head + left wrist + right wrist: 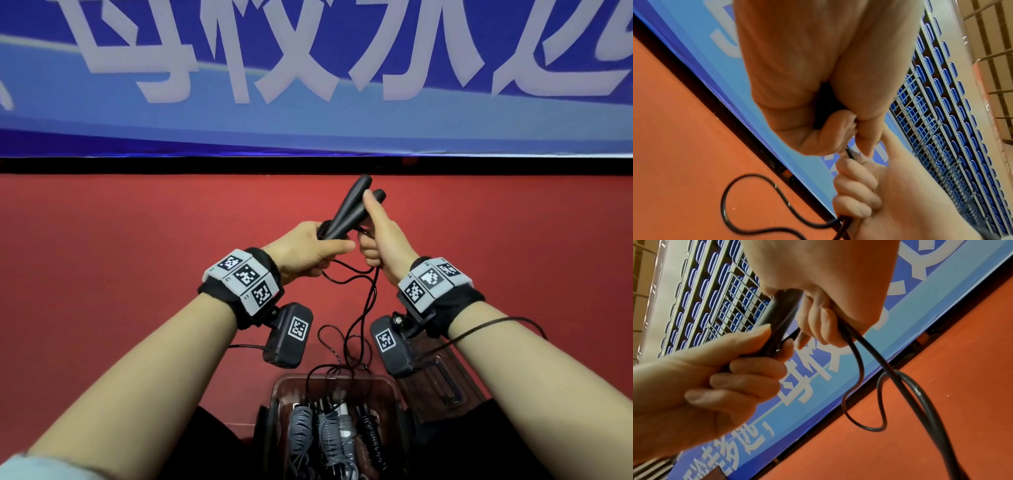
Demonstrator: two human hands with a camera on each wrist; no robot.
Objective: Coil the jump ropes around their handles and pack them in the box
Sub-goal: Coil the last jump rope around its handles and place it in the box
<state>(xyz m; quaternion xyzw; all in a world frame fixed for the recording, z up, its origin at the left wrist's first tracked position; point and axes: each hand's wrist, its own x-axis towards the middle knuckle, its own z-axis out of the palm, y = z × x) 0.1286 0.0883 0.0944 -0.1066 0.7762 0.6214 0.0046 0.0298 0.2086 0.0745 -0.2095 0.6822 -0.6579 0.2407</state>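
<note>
Coiled ropes [329,435] fill the box [394,387] at 6 o'clock; left hand [308,250] grips both black handles [349,212], right hand [380,236] pinches their cord [363,308].

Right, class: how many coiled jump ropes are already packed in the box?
3 can be made out: a grey one at the left, another grey one beside it, a black one at the right. More may be hidden.

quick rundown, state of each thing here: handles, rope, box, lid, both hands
black handles: held together side by side, raised, tips pointing away
black rope: mostly uncoiled, hanging in loose loops down to the box
box: open, holds several already coiled ropes
lid: off, lying right of the box
left hand: grips the handles' lower ends
right hand: holds the rope, thumb against a handle
</note>
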